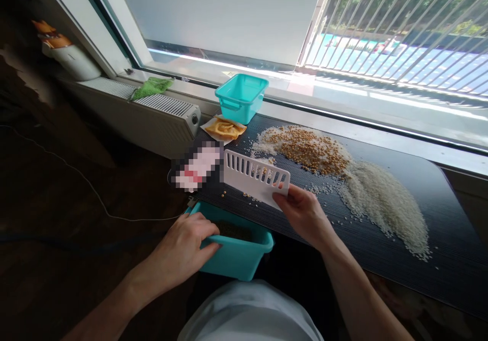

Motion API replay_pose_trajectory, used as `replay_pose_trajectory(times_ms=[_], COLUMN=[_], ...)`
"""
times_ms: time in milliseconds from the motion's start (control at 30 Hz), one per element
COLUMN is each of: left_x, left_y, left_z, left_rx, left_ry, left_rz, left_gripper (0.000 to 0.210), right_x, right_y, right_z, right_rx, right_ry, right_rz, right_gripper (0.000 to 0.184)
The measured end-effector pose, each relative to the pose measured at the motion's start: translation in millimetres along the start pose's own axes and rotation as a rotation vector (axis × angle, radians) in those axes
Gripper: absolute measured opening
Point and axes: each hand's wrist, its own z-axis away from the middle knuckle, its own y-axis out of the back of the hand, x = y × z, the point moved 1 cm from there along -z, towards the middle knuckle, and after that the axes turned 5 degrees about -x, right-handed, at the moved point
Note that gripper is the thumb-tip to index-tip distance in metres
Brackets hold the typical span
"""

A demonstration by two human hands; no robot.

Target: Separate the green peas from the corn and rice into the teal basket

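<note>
My right hand [303,210] grips a white slotted plastic plate [249,184] by its right end, holding it upright over the table's near edge. Closed on the rim of a turquoise bin [238,259] is my left hand [194,237]; the bin sits below the table edge, and dark small grains [232,229] show inside. On the table, yellow-brown beans [305,150] lie mixed with white grains in a heap. A longer pile of rice-like white grains [385,204] spreads to its right. A few loose beans and grains lie near the plate.
The dark table [427,183] runs along the window. An empty-looking turquoise basket [242,99] stands at the back, beside a yellow cloth [224,128] on white paper. A blurred-out pinkish item [200,165] lies at the left edge. Further left are a radiator [168,122] and green cloth [152,88].
</note>
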Motion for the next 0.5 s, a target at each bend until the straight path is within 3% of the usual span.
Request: replay_pose_trajectory(times_ms=[233, 333, 500], left_x=[-8, -9, -9], left_y=[7.6, 8.6, 13.0], left_z=[7, 8, 10], left_rx=[0.009, 0.001, -0.015], left_ry=[0.033, 0.040, 0.058], left_rz=[0.010, 0.016, 0.021], left_gripper=[0.015, 0.015, 0.015], right_x=[-10, -10, -4], right_y=[10, 14, -11], right_z=[18, 22, 3], right_rx=[-0.136, -0.087, -0.059], right_ry=[0.013, 0.019, 0.083], right_rz=[0.114, 0.136, 0.163], right_gripper=[0.020, 0.022, 0.026])
